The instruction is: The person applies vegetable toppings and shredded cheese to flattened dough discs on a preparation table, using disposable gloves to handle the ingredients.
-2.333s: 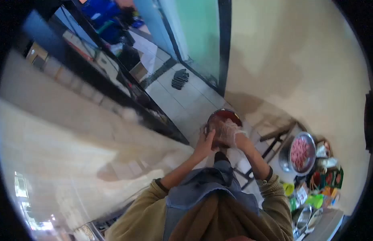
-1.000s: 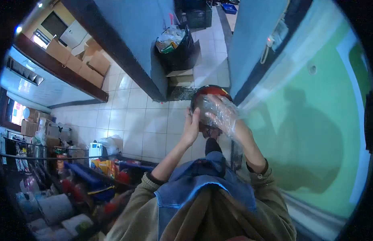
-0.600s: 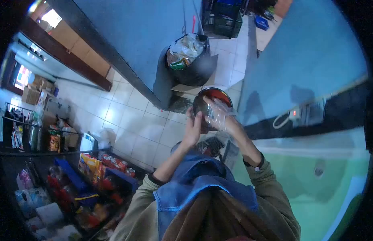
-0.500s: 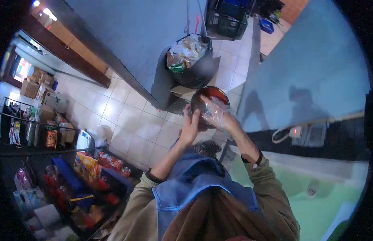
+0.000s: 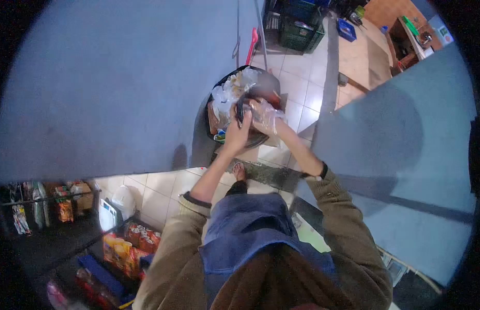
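Observation:
A dark bowl with a reddish inside (image 5: 268,96) is tilted over a black-lined trash bin (image 5: 209,121) filled with plastic bags and wrappers. Its left side is gripped by my bare left hand (image 5: 237,133). My right hand (image 5: 267,118) wears a clear plastic glove and reaches to the bowl's near side, its fingertips at the rim and partly hidden. What the bowl holds cannot be made out.
A pink-handled tool (image 5: 252,45) leans on the wall behind the bin. Dark green crates (image 5: 302,35) stand beyond. Packaged goods (image 5: 125,250) fill a rack at lower left. A raised sill (image 5: 268,174) crosses the tiled floor. A blue wall (image 5: 400,119) rises at right.
My view has moved forward, toward the bin. Both hands have carried the bowl from in front of the bin to over it, and the bowl is now more tilted.

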Available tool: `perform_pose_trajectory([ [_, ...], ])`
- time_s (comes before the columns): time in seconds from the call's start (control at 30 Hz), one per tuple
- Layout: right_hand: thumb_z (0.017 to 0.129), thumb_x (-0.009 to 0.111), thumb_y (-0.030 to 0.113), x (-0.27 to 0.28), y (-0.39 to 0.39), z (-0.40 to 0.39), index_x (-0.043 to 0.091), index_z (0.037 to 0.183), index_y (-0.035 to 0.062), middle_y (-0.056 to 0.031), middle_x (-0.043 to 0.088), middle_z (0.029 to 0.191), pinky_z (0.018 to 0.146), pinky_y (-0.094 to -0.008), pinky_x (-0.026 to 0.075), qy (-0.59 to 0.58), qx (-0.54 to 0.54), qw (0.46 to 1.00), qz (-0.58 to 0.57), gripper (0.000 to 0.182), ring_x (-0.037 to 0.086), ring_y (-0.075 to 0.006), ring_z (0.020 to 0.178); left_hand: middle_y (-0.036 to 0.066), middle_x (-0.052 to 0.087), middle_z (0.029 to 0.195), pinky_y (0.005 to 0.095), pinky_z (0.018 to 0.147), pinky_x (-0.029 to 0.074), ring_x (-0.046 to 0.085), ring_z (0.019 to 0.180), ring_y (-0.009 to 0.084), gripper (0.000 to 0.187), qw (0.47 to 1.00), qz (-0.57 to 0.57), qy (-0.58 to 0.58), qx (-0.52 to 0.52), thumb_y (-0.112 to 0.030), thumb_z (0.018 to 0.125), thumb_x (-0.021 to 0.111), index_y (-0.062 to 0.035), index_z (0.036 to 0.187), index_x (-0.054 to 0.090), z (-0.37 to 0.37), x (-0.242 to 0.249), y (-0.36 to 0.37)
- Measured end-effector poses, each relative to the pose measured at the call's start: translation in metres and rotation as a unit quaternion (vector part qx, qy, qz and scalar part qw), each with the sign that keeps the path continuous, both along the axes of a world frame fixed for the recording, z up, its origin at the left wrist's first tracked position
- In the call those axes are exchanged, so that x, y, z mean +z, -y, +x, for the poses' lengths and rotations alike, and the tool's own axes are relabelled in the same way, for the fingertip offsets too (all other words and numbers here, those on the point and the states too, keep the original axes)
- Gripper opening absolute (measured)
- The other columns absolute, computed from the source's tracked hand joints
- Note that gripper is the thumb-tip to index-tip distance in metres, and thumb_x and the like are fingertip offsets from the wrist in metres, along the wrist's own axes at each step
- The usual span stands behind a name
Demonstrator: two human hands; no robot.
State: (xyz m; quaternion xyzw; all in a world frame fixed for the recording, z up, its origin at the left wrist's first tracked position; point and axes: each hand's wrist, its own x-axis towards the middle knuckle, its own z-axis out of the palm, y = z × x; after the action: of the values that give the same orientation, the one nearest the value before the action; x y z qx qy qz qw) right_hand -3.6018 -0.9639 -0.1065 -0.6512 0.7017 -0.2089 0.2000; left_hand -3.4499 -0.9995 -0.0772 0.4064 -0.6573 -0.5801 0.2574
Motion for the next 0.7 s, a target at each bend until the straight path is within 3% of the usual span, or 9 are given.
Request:
perform_pose_trajectory([
  [0.1, 0.081, 0.055, 0.030, -0.016, 0.041, -0.016, 0.044, 0.125, 0.0082, -0.0229, 0.045, 0.125, 0.097, -0.0449, 0.037, -0.029, 0.032, 0.999, 0.013, 0.051, 0.044, -0.0392, 0.116, 0.023, 0.043, 0.128, 0.0362, 0.100, 0.032, 0.046, 0.116, 0.0333, 0.067, 1.000, 0.007, 0.029, -0.007, -0.041, 0.089, 0.050, -0.0027, 0.137, 0.023, -0.015, 0.003, 0.046],
  [0.33, 0.082, 0.052, 0.032, -0.054, 0.099, -0.039, 0.047, 0.123, 0.0086, -0.0218, 0.045, 0.126, 0.098, -0.0451, 0.037, -0.107, 0.115, 0.987, 0.028, 0.048, 0.045, -0.0368, 0.116, 0.022, 0.045, 0.127, 0.0389, 0.098, 0.036, 0.047, 0.116, 0.0318, 0.074, 0.979, -0.163, 0.119, 0.000, -0.037, 0.082, 0.062, -0.0092, 0.137, 0.022, -0.038, -0.042, 0.114],
  [0.43, 0.082, 0.051, 0.033, -0.057, 0.104, -0.048, 0.048, 0.122, 0.0087, -0.0214, 0.045, 0.127, 0.098, -0.0452, 0.037, -0.124, 0.141, 0.982, 0.034, 0.047, 0.046, -0.0357, 0.116, 0.018, 0.041, 0.134, 0.0457, 0.101, 0.024, 0.043, 0.121, 0.0317, 0.078, 0.987, -0.135, 0.088, 0.006, -0.049, 0.080, 0.058, -0.0134, 0.139, 0.022, -0.046, -0.050, 0.117],
  [0.53, 0.083, 0.049, 0.035, -0.052, 0.107, -0.061, 0.052, 0.118, 0.0076, -0.0204, 0.048, 0.125, 0.098, -0.0458, 0.037, -0.120, 0.168, 0.976, 0.074, 0.045, 0.047, -0.0343, 0.116, 0.019, 0.043, 0.129, 0.0404, 0.098, 0.035, 0.045, 0.117, 0.0327, 0.077, 0.970, -0.185, 0.159, 0.001, -0.038, 0.076, 0.067, -0.0131, 0.136, 0.026, -0.053, -0.051, 0.116],
  [0.6, 0.083, 0.048, 0.036, -0.068, 0.111, -0.072, 0.056, 0.114, 0.0061, -0.0196, 0.051, 0.122, 0.097, -0.0465, 0.037, -0.128, 0.204, 0.967, 0.077, 0.044, 0.047, -0.0339, 0.116, 0.018, 0.044, 0.129, 0.0407, 0.098, 0.035, 0.045, 0.117, 0.0331, 0.077, 0.971, -0.187, 0.150, 0.008, -0.036, 0.075, 0.069, -0.0127, 0.135, 0.028, -0.059, -0.053, 0.113],
  [0.7, 0.084, 0.050, 0.030, -0.072, 0.106, -0.075, 0.056, 0.118, 0.0117, -0.0127, 0.049, 0.129, 0.096, -0.0495, 0.037, -0.182, 0.175, 0.959, 0.125, 0.040, 0.040, -0.0325, 0.124, 0.018, 0.044, 0.128, 0.0406, 0.099, 0.035, 0.045, 0.116, 0.0330, 0.076, 0.968, -0.202, 0.151, 0.015, -0.032, 0.074, 0.071, -0.0128, 0.134, 0.030, -0.067, -0.058, 0.110],
])
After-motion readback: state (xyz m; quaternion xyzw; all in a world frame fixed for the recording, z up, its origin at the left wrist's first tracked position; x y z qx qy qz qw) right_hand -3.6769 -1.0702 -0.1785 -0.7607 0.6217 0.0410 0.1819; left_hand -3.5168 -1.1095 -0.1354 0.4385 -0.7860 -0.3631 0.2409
